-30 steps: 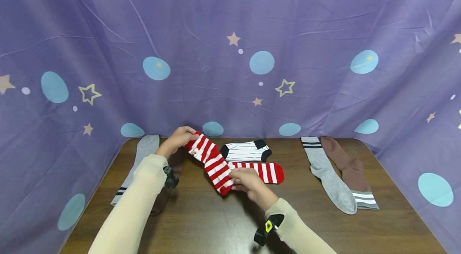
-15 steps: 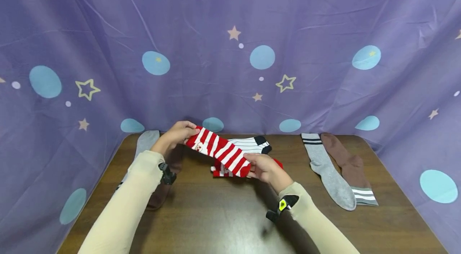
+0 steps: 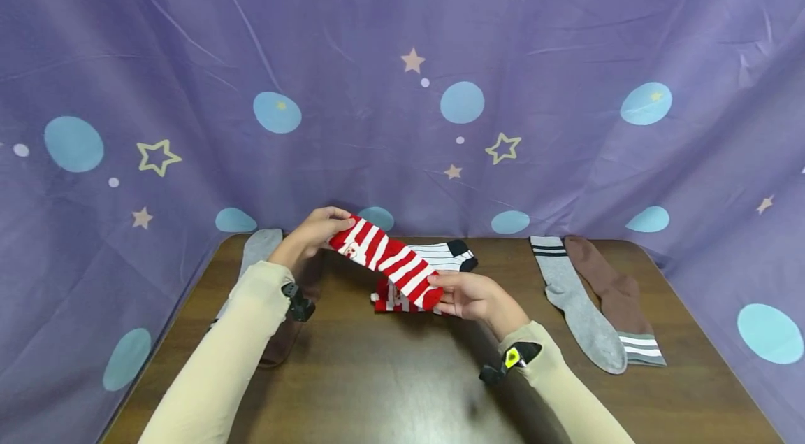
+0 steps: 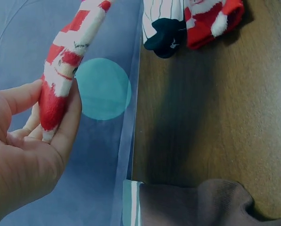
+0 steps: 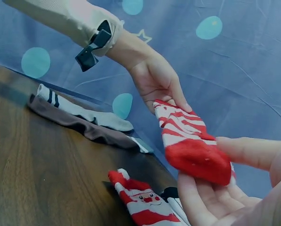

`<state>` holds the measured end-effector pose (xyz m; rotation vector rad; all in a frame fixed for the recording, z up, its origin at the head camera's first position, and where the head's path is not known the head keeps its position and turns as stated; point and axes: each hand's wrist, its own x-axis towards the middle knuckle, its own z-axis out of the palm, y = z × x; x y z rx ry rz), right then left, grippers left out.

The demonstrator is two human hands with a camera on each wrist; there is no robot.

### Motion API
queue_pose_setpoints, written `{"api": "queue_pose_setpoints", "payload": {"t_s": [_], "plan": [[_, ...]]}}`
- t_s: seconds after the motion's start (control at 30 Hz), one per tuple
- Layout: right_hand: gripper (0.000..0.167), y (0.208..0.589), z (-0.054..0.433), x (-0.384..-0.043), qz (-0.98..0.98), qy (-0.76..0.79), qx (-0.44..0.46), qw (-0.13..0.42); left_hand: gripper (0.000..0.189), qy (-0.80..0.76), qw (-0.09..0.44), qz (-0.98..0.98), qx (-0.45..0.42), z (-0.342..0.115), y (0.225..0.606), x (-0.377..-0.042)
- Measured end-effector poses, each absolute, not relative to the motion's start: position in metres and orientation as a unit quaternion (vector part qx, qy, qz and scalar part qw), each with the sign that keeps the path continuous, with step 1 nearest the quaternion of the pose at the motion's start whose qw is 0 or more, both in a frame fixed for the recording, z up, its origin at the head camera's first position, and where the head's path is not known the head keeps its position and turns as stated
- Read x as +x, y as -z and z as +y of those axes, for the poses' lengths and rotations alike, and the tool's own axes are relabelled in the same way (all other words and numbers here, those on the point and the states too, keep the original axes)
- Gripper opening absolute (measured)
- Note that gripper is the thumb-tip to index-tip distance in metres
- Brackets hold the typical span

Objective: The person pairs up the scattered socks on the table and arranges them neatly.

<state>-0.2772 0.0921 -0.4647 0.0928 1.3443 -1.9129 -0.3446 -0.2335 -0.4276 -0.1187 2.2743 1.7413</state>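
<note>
A red and white striped sock with a Santa face is held up above the table, slanting down to the right. My left hand pinches its cuff end between thumb and fingers; the left wrist view shows that cuff in the grip. The red toe is pinched by my right hand. Under it on the table lies a second striped Santa sock, partly hidden in the head view. Just behind that one is a white sock with thin black stripes and black heel and toe.
At the table's right lie a grey sock and a brown sock, side by side. Another grey sock and a brown sock lie at the left, partly behind my left arm. A purple curtain hangs behind the table.
Both hands have lifted the striped sock, and its toe end has swung up and to the right with my right hand. It now covers part of the second striped sock.
</note>
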Motion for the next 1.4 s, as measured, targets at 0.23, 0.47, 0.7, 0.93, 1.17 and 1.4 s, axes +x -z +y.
{"api": "queue_pose_setpoints", "payload": {"t_s": [0.23, 0.47, 0.7, 0.93, 1.17, 1.4], "plan": [[0.020, 0.467, 0.108, -0.274, 0.511, 0.761, 0.034, 0.399, 0.051, -0.624, 0.166, 0.763, -0.042, -0.227, 0.423, -0.342], [0.011, 0.463, 0.127, -0.280, 0.511, 0.771, 0.066, 0.375, 0.053, -0.630, 0.229, 0.742, -0.027, -0.229, 0.423, -0.339], [0.020, 0.455, 0.140, -0.288, 0.497, 0.781, 0.049, 0.374, 0.053, -0.641, 0.237, 0.730, -0.021, -0.234, 0.429, -0.331], [0.028, 0.446, 0.150, -0.293, 0.496, 0.777, 0.028, 0.386, 0.039, -0.674, 0.225, 0.704, -0.009, -0.235, 0.437, -0.317], [0.022, 0.443, 0.156, -0.296, 0.474, 0.787, 0.024, 0.393, 0.020, -0.712, 0.212, 0.669, -0.017, -0.232, 0.443, -0.304], [0.030, 0.445, 0.161, -0.299, 0.472, 0.789, 0.001, 0.393, 0.034, -0.725, 0.188, 0.662, -0.027, -0.225, 0.446, -0.294]]}}
